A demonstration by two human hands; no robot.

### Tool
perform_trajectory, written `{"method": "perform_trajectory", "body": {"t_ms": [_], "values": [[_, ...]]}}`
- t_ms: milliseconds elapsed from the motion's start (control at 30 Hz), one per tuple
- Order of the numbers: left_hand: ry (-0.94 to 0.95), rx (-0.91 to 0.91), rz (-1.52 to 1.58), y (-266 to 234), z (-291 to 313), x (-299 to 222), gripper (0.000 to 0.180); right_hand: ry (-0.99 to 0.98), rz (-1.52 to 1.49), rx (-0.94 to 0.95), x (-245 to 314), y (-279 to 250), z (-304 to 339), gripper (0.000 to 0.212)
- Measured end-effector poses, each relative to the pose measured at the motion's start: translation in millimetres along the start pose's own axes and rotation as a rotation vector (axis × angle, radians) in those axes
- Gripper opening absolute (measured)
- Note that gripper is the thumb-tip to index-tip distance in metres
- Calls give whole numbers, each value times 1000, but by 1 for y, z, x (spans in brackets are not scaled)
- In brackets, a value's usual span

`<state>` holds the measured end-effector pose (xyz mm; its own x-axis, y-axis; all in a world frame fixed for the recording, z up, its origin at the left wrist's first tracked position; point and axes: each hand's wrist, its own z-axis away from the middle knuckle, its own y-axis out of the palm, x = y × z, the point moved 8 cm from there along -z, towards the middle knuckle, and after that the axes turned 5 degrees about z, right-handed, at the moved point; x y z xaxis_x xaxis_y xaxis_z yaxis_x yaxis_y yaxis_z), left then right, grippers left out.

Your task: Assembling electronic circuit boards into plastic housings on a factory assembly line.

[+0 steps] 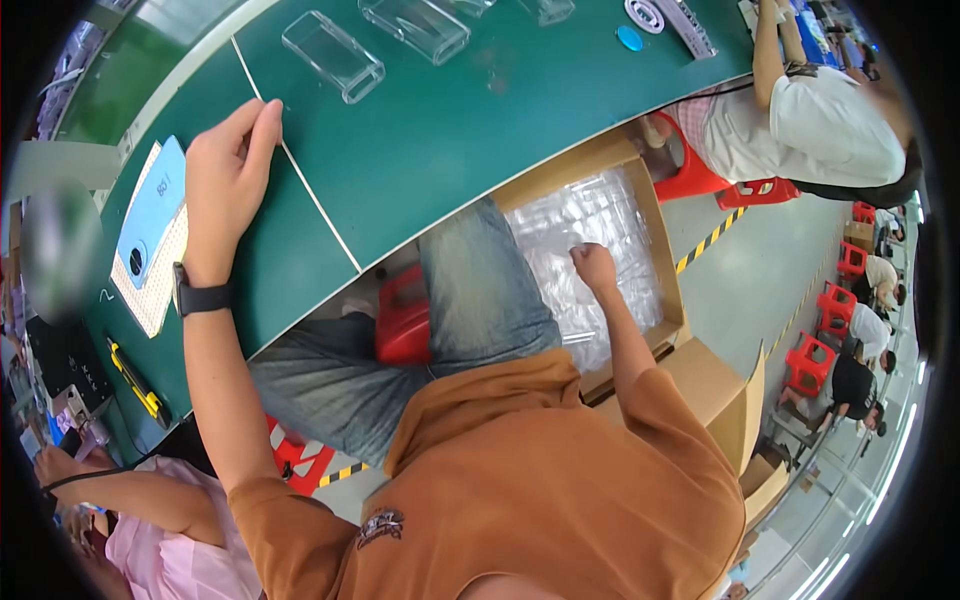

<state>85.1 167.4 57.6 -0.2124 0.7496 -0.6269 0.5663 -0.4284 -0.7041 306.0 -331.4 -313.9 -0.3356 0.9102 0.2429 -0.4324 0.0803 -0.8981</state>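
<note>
My left hand (232, 165), with a black watch on its wrist, is over the green table. Its fingers are curled in, thumb by forefinger, and nothing shows in them. Beside it a light blue phone-shaped panel (155, 205) with a dark round camera spot lies on a white dotted pad (150, 312). My right hand (597, 268) is closed over an open cardboard box (655, 235) full of clear plastic pieces (590, 215). Whatever it may grip there cannot be made out. Clear plastic cases (333, 57) lie on the table beyond my left hand.
A yellow utility knife (140, 385) lies at the table's left end. Near the far right are a white ring (645, 14) and a blue disc (629, 39). People sit close on both sides, with a red stool (690, 165) at the right. The table edge (400, 248) runs above my lap.
</note>
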Motion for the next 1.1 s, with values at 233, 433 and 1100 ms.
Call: {"method": "perform_trajectory", "body": {"t_ms": [233,433,1100], "values": [[-11,11,2,-1,-5,-1,33,-6,-67,103,-6,-19,-19,43],[-40,21,14,-4,5,-2,32,88,-664,112,-10,-39,-17,25],[-78,57,-21,1,0,-4,33,308,-1102,59,21,225,-139,38]]}}
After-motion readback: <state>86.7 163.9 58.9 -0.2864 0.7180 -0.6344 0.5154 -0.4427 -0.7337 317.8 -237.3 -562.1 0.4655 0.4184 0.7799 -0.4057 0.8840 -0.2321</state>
